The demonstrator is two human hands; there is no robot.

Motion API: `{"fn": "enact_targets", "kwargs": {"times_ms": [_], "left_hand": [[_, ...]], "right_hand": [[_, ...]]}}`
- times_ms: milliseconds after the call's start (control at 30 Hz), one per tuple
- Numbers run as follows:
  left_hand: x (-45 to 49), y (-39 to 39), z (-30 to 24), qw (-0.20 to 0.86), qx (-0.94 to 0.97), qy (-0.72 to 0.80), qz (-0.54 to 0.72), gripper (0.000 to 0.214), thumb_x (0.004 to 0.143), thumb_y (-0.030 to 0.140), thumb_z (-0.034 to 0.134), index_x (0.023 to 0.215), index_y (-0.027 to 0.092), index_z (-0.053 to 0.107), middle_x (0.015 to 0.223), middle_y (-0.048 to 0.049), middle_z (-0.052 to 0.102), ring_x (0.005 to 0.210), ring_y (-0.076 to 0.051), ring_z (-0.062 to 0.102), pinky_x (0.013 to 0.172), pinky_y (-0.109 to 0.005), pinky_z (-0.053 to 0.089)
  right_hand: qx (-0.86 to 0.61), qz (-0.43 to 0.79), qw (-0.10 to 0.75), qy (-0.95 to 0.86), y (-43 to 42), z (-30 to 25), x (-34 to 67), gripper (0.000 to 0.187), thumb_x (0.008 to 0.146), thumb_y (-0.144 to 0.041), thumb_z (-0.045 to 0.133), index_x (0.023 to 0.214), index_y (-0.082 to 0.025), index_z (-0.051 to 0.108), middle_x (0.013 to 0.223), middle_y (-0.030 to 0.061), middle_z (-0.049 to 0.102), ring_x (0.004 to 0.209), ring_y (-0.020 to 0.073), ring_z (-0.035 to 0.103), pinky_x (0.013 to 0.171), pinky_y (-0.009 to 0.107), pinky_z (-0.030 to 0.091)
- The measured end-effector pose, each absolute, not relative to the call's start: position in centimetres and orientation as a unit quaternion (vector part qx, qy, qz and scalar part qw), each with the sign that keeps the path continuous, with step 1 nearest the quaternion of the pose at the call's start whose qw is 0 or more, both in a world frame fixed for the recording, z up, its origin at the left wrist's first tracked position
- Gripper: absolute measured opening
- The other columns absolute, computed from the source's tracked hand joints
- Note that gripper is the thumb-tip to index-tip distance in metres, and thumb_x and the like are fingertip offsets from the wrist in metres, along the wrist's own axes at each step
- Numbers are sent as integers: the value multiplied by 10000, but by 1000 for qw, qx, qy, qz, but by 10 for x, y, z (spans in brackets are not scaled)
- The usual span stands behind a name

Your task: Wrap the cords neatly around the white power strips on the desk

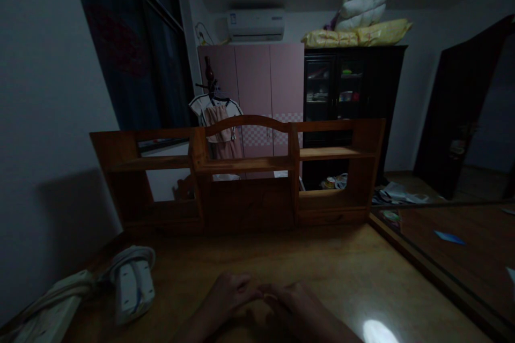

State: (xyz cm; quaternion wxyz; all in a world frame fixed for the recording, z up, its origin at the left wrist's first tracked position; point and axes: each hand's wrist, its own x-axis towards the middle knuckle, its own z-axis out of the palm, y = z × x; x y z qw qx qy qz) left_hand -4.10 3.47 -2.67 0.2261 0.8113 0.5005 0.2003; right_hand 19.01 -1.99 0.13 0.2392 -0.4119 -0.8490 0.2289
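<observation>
Both my hands rest together on a wooden desk (pixel 341 273) at the bottom middle of the view. My left hand (pixel 227 295) has its fingers curled inward, meeting my right hand (pixel 295 303), whose fingers are also curled. The fingertips touch at the middle. The room is dim and I cannot make out anything between the fingers.
A low wooden shelf unit (pixel 241 171) stands across the back of the desk. A white power strip with coiled cable (pixel 132 281) lies at the left. A dark panel with a blue paper (pixel 448 237) lies on the right. Wardrobes (pixel 265 91) stand behind.
</observation>
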Motion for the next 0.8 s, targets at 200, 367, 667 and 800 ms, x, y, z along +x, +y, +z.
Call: {"fn": "enact_targets", "kwargs": {"times_ms": [200,367,667,800], "left_hand": [[-40,33,-22,222,814,499,199,542,795,649,532,632,133,501,568,34,406,560,-81,354,523,-231,173],[-39,30,-21,225,815,495,202,543,820,644,499,640,132,509,583,30,413,576,-83,354,532,-231,179],[-37,29,-17,225,816,494,201,578,821,665,483,607,130,449,567,38,347,566,-74,317,523,-235,167],[-36,27,-17,217,817,497,197,581,822,672,475,614,130,462,565,36,356,564,-74,327,524,-237,172]], "right_hand": [[-438,206,224,-846,-22,3,189,327,966,-326,356,1100,-224,636,892,64,703,747,163,652,585,205,381],[-443,241,224,-834,-25,9,188,338,972,-374,354,1140,-231,611,923,69,699,805,161,649,644,200,399],[-462,236,222,-826,-25,10,186,278,969,-363,363,1078,-230,582,848,55,689,747,160,642,614,205,370],[-453,235,217,-832,-26,9,186,276,980,-335,332,1071,-220,565,850,58,687,737,155,630,593,206,353]]}}
